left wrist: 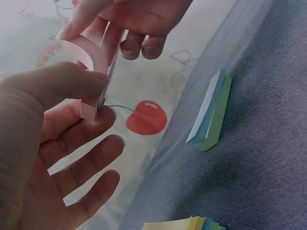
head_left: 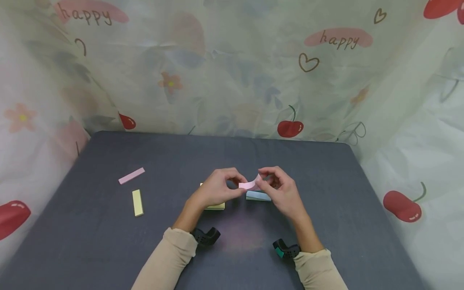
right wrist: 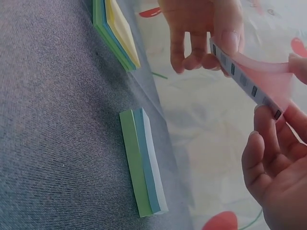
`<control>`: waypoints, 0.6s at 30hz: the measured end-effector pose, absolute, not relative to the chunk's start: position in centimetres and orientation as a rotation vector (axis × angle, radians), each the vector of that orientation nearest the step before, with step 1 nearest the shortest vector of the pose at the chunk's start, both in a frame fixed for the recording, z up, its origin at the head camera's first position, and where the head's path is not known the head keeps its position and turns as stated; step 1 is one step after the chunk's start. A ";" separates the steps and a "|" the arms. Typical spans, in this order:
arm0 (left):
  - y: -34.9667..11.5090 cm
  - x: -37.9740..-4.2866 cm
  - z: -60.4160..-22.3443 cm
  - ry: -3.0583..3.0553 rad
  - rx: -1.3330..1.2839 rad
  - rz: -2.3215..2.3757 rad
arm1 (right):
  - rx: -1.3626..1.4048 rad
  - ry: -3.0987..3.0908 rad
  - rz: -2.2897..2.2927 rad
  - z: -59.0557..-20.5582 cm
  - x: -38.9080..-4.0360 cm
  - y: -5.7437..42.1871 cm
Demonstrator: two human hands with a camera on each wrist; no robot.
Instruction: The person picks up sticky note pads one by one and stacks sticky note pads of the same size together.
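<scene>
We hold the pink pad (head_left: 247,185) above the counter (head_left: 315,165), its upper layer bowed away from the striped backing. Our left hand (head_left: 218,186) pinches one end; our right hand (head_left: 284,192) grips the other, fingers narrow. We should keep the left pinch firm and ease the layer slowly, avoiding creases, clear of the blue and green pads (head_left: 258,196).

The pink strip (head_left: 247,185) spans the gap between the left hand (head_left: 221,187) and the right hand (head_left: 284,194); near them, a yellow-topped stack (head_left: 216,207) and a blue-and-green stack (head_left: 258,196) obstruct low passage. Rightward, the worktop (head_left: 337,209) leaves wide passage.
</scene>
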State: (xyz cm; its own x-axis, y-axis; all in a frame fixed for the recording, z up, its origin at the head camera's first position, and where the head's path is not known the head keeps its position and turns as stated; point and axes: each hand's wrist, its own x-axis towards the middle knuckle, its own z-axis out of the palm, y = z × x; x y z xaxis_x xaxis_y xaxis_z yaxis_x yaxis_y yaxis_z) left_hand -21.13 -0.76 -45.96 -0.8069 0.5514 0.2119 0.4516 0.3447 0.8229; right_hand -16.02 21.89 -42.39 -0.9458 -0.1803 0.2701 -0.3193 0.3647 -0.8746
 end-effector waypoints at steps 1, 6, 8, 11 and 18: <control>-0.7 -21.1 -46.0 2.489 0.936 1.473 | 0.456 -2.489 1.637 -42.3 -16.0 21.9; -0.6 -21.1 -46.2 2.486 0.923 1.472 | 0.458 -2.488 1.582 -43.7 -16.8 22.3; -0.7 -21.2 -46.3 2.488 0.910 1.465 | 0.460 -2.484 1.558 -44.4 -17.1 22.5; -0.9 -21.2 -46.4 2.484 0.877 1.476 | 0.461 -2.471 1.558 -44.9 -17.3 22.7; -1.4 -21.6 -46.3 2.478 0.827 1.511 | 0.482 -2.443 1.652 -45.1 -17.3 22.9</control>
State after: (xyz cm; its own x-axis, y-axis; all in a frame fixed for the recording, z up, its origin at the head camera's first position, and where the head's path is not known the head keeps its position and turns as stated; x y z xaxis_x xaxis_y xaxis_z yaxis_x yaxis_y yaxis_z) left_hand -21.56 -1.35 -46.34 -0.8427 0.5102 0.1722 0.3866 0.3507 0.8530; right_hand -17.32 22.92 -45.10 -0.9365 -0.1777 0.3023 -0.3468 0.3408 -0.8739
